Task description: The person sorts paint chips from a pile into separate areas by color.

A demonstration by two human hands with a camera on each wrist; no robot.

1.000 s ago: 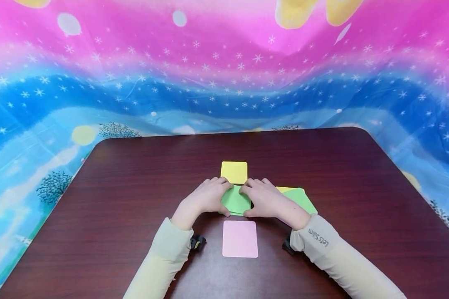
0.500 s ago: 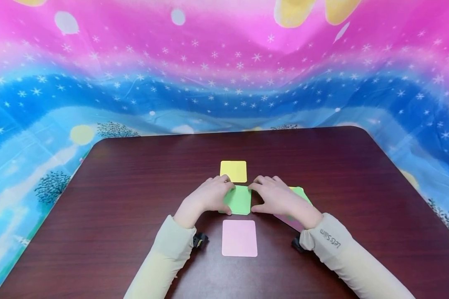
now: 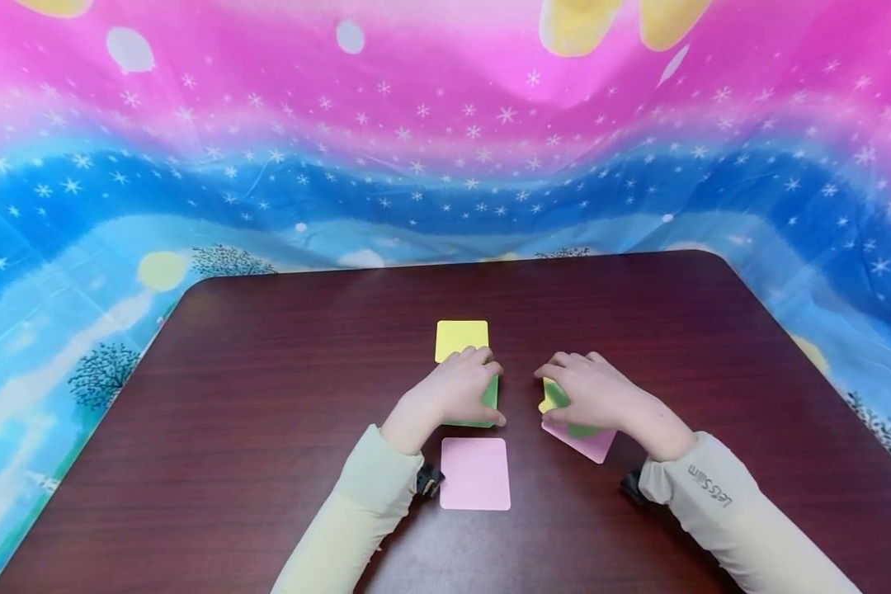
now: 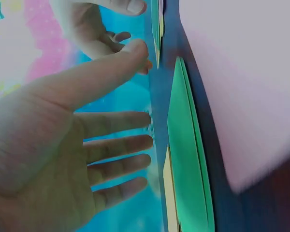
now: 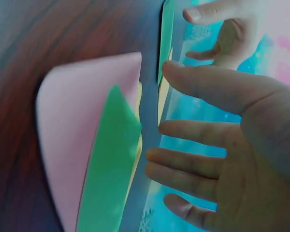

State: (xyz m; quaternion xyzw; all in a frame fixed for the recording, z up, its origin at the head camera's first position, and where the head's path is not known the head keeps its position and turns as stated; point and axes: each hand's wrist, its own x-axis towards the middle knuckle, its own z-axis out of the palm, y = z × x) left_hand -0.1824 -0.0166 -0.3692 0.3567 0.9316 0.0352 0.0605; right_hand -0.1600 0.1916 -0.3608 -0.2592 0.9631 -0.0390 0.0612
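My left hand [image 3: 456, 386] hovers over a small stack of green square cards [image 3: 492, 400], covering most of it. In the left wrist view its fingers are straight and apart from the green cards [image 4: 188, 154]. To the right, my right hand [image 3: 597, 394] is over a loose, fanned pile with a pink card [image 3: 585, 445], a green card [image 5: 106, 169] and some yellow at the edge. Its fingers reach out loosely and hold nothing in the right wrist view; the hand hides much of this pile.
Beyond the green stack lies a yellow card [image 3: 460, 337], and nearer the body a pink card [image 3: 475, 474]. All rest on a dark reddish-brown table [image 3: 304, 355]. A colourful printed cloth [image 3: 445, 140] hangs behind the table's far edge.
My right hand has left the green stack's right side and moved right, over the mixed pile. My left hand has shifted slightly right and now covers more of the green stack.
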